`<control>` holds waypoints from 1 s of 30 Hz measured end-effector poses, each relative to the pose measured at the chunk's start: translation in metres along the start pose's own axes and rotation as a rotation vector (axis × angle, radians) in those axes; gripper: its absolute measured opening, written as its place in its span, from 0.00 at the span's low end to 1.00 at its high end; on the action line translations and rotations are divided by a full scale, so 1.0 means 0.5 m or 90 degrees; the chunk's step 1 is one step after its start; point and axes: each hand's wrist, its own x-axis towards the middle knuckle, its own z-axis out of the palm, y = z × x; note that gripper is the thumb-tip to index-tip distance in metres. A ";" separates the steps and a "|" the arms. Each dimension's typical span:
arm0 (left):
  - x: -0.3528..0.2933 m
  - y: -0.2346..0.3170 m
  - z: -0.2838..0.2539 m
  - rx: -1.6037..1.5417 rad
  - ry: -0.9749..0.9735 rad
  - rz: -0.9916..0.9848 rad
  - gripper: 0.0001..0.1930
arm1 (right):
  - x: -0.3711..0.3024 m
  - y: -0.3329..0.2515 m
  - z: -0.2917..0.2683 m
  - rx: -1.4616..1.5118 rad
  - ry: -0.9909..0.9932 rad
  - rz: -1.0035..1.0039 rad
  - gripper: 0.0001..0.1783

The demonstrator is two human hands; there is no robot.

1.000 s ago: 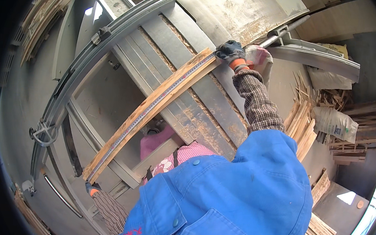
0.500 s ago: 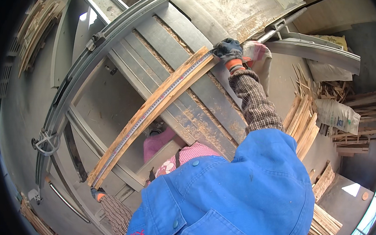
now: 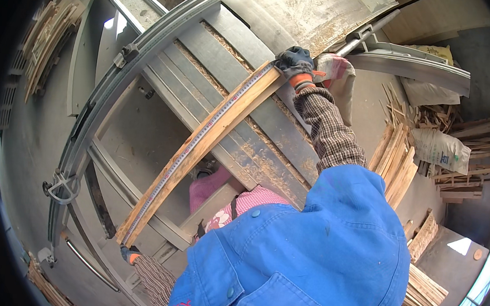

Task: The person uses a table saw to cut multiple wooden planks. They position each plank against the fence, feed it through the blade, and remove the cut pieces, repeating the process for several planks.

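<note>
A long wooden board [image 3: 215, 134] lies slantwise over the grooved metal machine table [image 3: 207, 46], its lower end reaching past the table's edge. The white blade of a tape measure [image 3: 173, 167] is stretched along its upper face. My right hand [image 3: 295, 64], in a dark glove with an orange cuff, is closed on the tape at the board's far end; the tape's case is hidden in it. At the near left end my left hand [image 3: 127, 253], gloved alike, grips the board's end and the tape there. Its fingers are partly hidden. A small orange piece [image 3: 319, 73] shows beside my right wrist.
Sawdust [image 3: 267, 160] fills the table's grooves. A curved-looking metal rail [image 3: 96, 104] with clamps runs along the left. Wood strips [image 3: 396, 165] are stacked at the right, near white sacks [image 3: 442, 150]. More wood [image 3: 52, 43] leans at the far left. A cloth [image 3: 338, 85] hangs behind my right hand.
My right hand has moved slightly left and up. The tape blade now lies nearer the board's left edge, and the board appears slightly turned. My left hand has shifted only a little.
</note>
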 end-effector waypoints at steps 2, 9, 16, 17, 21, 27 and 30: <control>-0.002 -0.001 -0.003 0.011 0.001 0.009 0.20 | 0.002 0.003 0.006 0.000 0.007 -0.008 0.14; 0.018 0.005 0.007 0.005 -0.051 -0.058 0.19 | 0.005 -0.001 -0.003 -0.038 -0.009 0.005 0.13; 0.007 -0.030 0.045 -0.289 0.044 -0.063 0.15 | 0.035 0.004 0.018 -0.024 -0.030 0.045 0.15; -0.006 -0.046 0.050 -0.354 -0.028 -0.138 0.15 | 0.051 -0.008 0.035 -0.044 -0.039 0.067 0.16; -0.016 0.003 0.049 -0.082 -0.020 0.066 0.14 | 0.042 0.024 0.023 -0.083 -0.045 -0.125 0.16; -0.016 0.102 -0.020 -0.674 0.048 -0.382 0.09 | 0.042 0.097 0.049 -0.033 0.020 -0.199 0.15; -0.045 0.093 -0.024 -0.865 0.089 -0.562 0.09 | 0.048 0.061 0.048 -0.073 -0.026 -0.199 0.13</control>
